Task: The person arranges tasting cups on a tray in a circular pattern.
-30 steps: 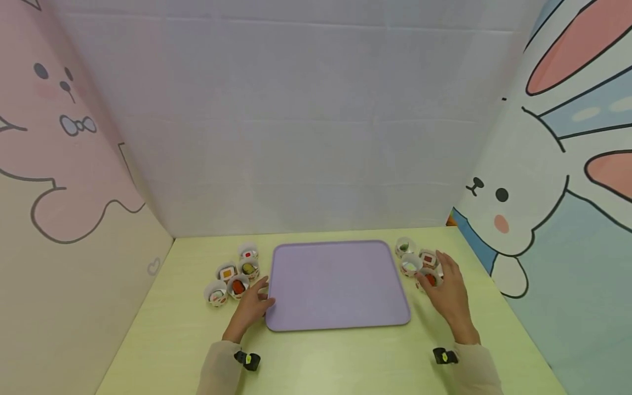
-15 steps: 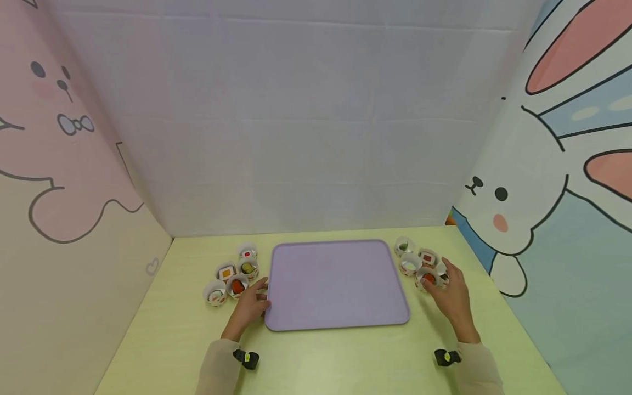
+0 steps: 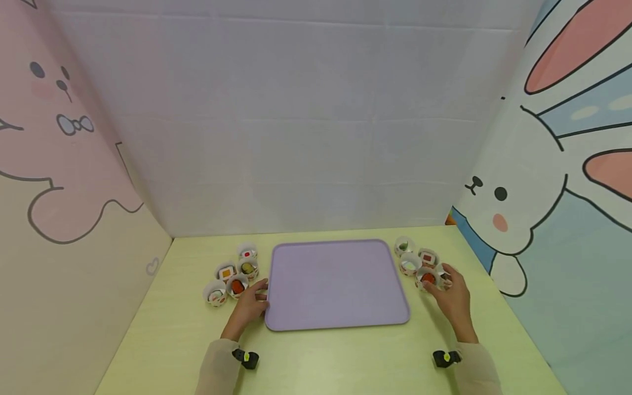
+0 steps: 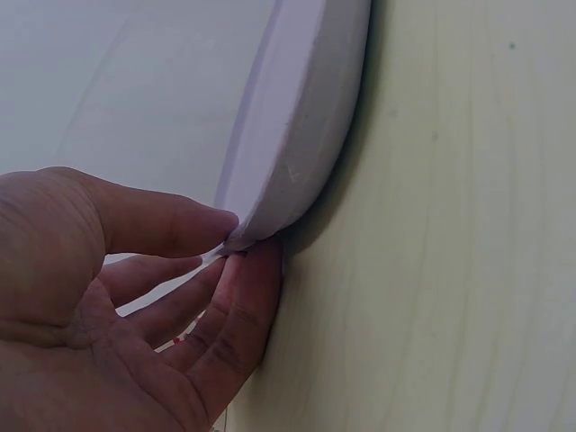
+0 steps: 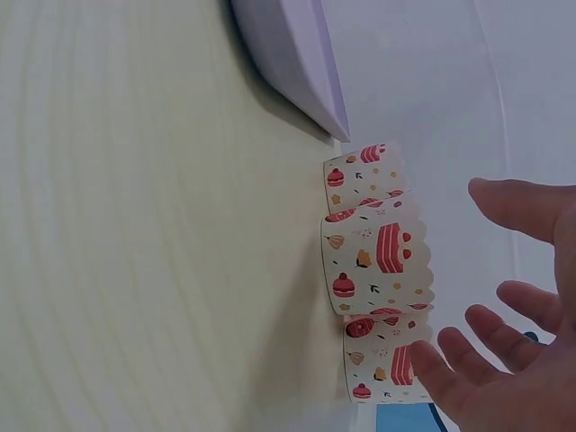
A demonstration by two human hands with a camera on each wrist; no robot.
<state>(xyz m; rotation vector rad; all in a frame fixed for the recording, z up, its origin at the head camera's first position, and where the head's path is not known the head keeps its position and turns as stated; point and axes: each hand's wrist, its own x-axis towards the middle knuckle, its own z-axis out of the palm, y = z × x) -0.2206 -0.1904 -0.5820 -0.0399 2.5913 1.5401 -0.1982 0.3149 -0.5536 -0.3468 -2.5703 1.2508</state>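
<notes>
A lilac tray with a raised rim lies in the middle of the table. My left hand is at its left edge, thumb tip right at the rim, fingers relaxed beside the outer wall. On the right side stand several white paper cups with small items inside; the front cup has cake prints and a scalloped rim, with a red item in it. My right hand is spread over that cup and the one behind it, its thumb overlapping the front rim. Nothing shows between the right fingers.
Left of the tray sits another group of printed paper cups, one with a red item and another with a yellow-green one. A white wall rises behind the table; a rabbit-printed panel borders the right side.
My right hand has shifted slightly right and lower, uncovering more of the front cup and the one behind it. My left thumb, earlier overlapping the tray, has drawn back to its edge.
</notes>
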